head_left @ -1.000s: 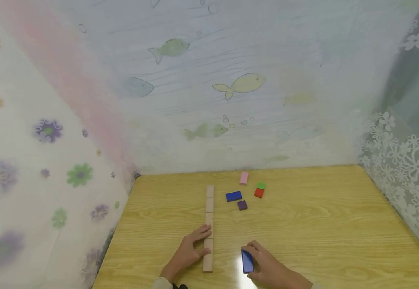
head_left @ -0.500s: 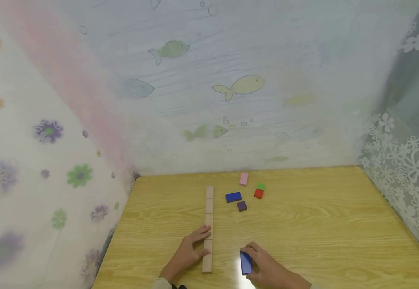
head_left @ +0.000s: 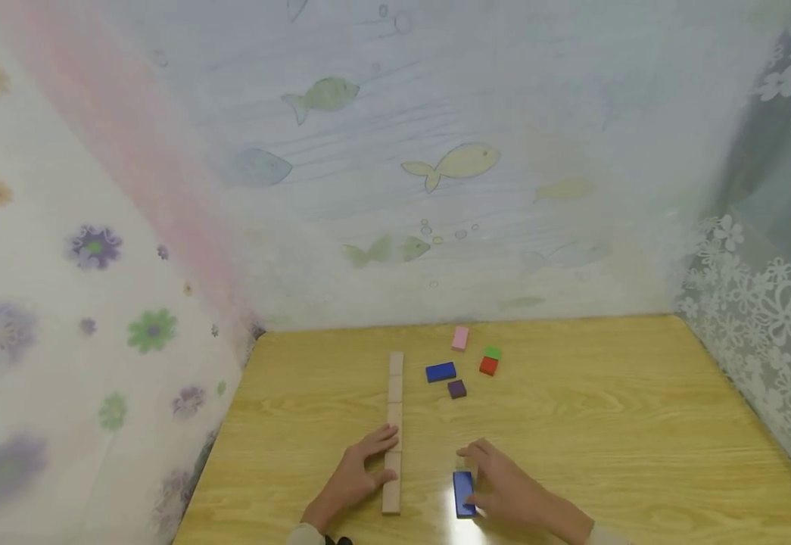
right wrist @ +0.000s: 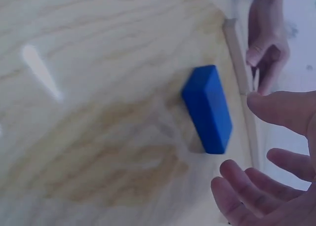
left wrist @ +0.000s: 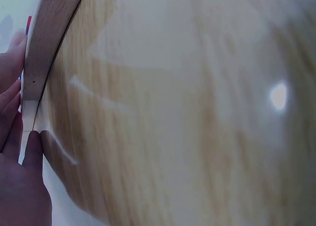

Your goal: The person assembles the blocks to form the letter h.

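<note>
A straight row of plain wooden blocks (head_left: 392,492) runs away from me along the tabletop. My left hand (head_left: 353,475) rests against its left side, thumb and fingertips touching the nearer blocks; the left wrist view shows these fingers fairly straight beside a wooden block (left wrist: 47,43). To the right of the row, a blue rectangular block (head_left: 462,488) lies flat on the table. Over its right side hovers my right hand (head_left: 507,488), thumb and fingers spread. In the right wrist view a gap separates those fingers from the blue block (right wrist: 210,107).
Farther back, right of the row, lie a second blue block (head_left: 440,372), a small purple block (head_left: 457,389), a pink block (head_left: 460,338), and a red block (head_left: 489,366) against a green one (head_left: 493,353). Fabric walls (head_left: 477,280) border the wooden table (head_left: 606,424).
My right hand has let go of the near blue block, its fingers spreading and shifting slightly forward. That block stays on the table; the left hand keeps its place at the row.
</note>
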{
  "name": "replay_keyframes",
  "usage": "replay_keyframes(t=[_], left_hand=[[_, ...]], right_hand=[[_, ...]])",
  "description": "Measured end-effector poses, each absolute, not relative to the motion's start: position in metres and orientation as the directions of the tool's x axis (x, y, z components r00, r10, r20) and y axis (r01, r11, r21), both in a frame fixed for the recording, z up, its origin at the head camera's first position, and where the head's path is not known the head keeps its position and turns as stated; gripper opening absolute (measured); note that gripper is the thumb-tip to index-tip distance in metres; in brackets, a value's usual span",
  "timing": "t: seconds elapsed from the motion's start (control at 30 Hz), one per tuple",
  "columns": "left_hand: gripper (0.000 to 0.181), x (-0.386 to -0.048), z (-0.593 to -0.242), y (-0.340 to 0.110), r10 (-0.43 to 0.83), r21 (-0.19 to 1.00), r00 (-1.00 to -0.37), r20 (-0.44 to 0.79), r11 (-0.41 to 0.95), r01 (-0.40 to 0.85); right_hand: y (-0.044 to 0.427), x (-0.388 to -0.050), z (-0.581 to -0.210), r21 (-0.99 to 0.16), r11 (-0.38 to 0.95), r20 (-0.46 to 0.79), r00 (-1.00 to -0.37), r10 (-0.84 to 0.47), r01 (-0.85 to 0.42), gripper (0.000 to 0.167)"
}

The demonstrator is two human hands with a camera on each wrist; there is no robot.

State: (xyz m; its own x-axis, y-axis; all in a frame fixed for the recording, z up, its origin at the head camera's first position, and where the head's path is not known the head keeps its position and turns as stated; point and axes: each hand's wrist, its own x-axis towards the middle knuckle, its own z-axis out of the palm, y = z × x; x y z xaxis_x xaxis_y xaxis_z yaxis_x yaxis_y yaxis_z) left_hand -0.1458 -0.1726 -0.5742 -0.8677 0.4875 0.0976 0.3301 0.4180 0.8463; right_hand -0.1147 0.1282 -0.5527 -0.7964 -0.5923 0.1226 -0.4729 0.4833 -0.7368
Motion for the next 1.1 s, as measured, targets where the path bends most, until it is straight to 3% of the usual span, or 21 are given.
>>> replay_keyframes(t=[0.37,0.8,1.1], left_hand=[[0.053,-0.142,-0.554,-0.172,0.499,0.840,-0.861,0.096,0.423,0.339],[0.056,-0.148,-0.584,-0.176,0.485,0.858,-0.872,0.073,0.415,0.303],[0.058,-0.152,-0.596,-0.180,0.501,0.833,-0.858,0.117,0.421,0.359]], right_hand=[[0.127,-0.149,-0.530,-0.733,0.536,0.153,-0.869,-0.471,-0.419,0.049],[0.121,-0.174,-0.516,-0.680,0.588,0.223,-0.887,-0.404,-0.439,0.046],[0.119,-0.192,-0.514,-0.653,0.618,0.263,-0.897,-0.356,-0.437,0.050]])
